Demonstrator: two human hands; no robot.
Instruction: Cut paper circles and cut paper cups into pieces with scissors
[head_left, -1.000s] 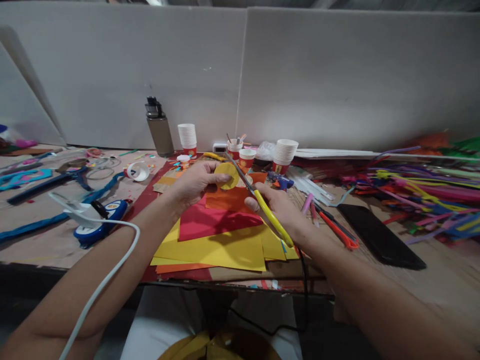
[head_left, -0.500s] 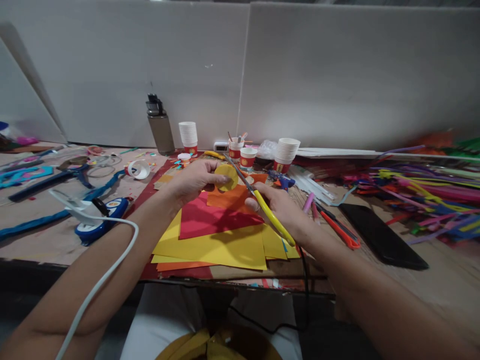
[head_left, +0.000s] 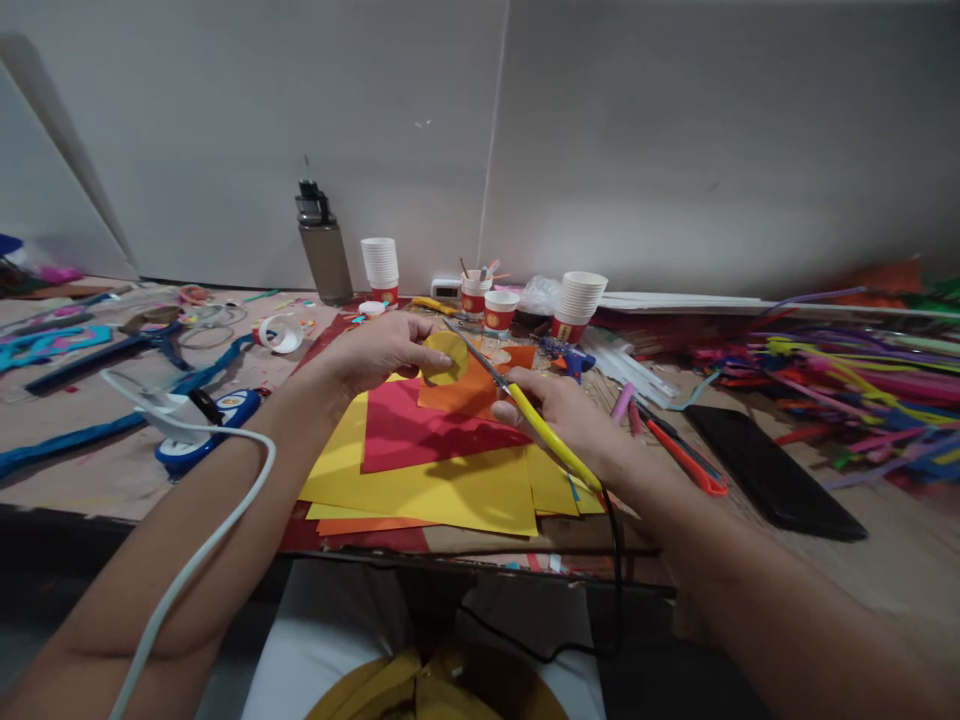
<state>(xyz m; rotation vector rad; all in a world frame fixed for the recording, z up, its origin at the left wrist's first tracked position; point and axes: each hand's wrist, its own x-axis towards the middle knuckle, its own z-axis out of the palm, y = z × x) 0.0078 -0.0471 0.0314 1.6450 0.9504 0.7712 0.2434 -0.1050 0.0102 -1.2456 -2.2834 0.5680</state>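
Note:
Between the thumb and fingers of my left hand (head_left: 386, 352) is a round yellow paper disc (head_left: 445, 360), held upright above the table. My right hand (head_left: 559, 408) is closed around a pair of scissors with yellow handles (head_left: 551, 435). Their metal blades point up and left, with the tips just right of the disc; I cannot tell whether they touch it. Below both hands lie stacked sheets: an orange sheet (head_left: 469, 390) with cut edges, a red sheet (head_left: 427, 437) and a yellow sheet (head_left: 450, 495).
Paper cup stacks (head_left: 380, 265) and a grey bottle (head_left: 325, 260) stand along the back panel. On the right lie a glue gun (head_left: 574, 358), a red cutter knife (head_left: 686, 455), a black phone (head_left: 772, 470) and pipe cleaners (head_left: 862, 390). A white cable (head_left: 247, 490) crosses my left forearm.
The yellow disc has moved slightly left, away from the scissor blades, and is turned a little. Both hands keep their grip. The whole view has shifted slightly.

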